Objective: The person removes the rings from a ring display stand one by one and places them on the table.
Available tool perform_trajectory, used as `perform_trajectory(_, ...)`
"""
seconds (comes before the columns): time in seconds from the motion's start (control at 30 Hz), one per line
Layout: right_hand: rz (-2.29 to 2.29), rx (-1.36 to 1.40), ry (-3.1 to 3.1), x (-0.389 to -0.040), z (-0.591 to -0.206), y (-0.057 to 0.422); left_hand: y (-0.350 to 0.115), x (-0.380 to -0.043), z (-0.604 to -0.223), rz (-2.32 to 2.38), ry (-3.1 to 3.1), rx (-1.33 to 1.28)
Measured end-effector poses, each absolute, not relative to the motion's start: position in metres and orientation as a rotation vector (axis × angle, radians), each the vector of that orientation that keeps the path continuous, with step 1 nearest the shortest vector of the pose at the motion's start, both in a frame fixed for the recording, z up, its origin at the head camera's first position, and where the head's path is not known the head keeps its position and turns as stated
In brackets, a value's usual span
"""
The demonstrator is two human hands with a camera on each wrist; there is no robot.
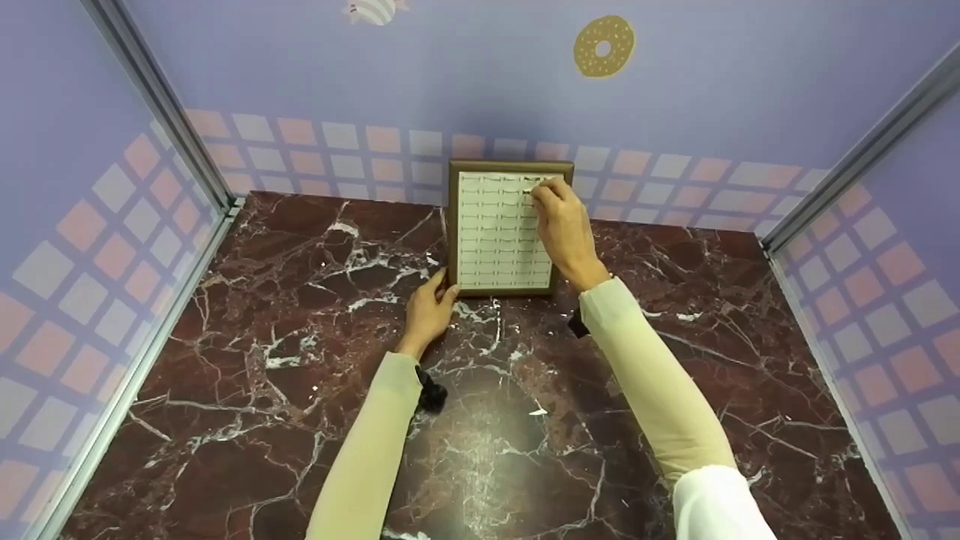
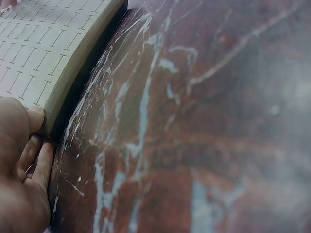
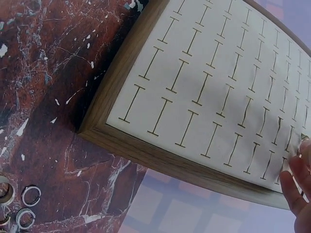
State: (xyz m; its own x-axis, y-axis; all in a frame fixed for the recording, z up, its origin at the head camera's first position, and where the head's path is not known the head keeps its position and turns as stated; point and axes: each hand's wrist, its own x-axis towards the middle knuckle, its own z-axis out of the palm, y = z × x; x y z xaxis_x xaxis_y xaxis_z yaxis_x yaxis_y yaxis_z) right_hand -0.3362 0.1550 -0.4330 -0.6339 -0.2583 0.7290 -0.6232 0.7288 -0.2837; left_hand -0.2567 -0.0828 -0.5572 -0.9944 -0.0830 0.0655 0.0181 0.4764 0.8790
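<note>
A ring display board point(image 1: 506, 291) with a wooden frame and a white slotted pad point(image 1: 495, 244) leans upright against the back wall. At its lower left corner my left hand point(image 1: 430, 315) grips the frame; the left wrist view shows the thumb on the front edge, other fingers beside and below the corner. My right hand point(image 1: 564, 232) is at the pad's upper right, fingertips pinched together at a slot. A small metallic bit, apparently a ring point(image 3: 304, 137), shows at those fingertips, mostly hidden. Near them in the head view, dark gold bits point(image 1: 531, 179) sit in the top row.
Several loose rings, among them a silver ring point(image 3: 31, 195) and a wider gold ring point(image 3: 7, 190), lie on the dark red marble-patterned table point(image 1: 300, 420). Purple checked walls point(image 1: 315, 67) with metal corner posts point(image 1: 172, 105) close in the back and both sides.
</note>
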Motion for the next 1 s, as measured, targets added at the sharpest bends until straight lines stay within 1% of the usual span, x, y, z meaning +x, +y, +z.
perform_trajectory(0.43,0.729,0.687,-2.255,-0.319,-0.434,0.174,-0.083,-0.258,-0.559,-1.539,-2.636,0.077)
perform_trajectory(0.7,0.655,0.759,-2.272,-0.301,-0.443,0.195,-0.082,-0.259,-0.559,-1.554,-2.628,0.063)
perform_trajectory(1.0,0.691,0.809,-2.287,-0.278,-0.458,0.226,-0.083,-0.259,-0.560,-1.535,-2.617,0.016)
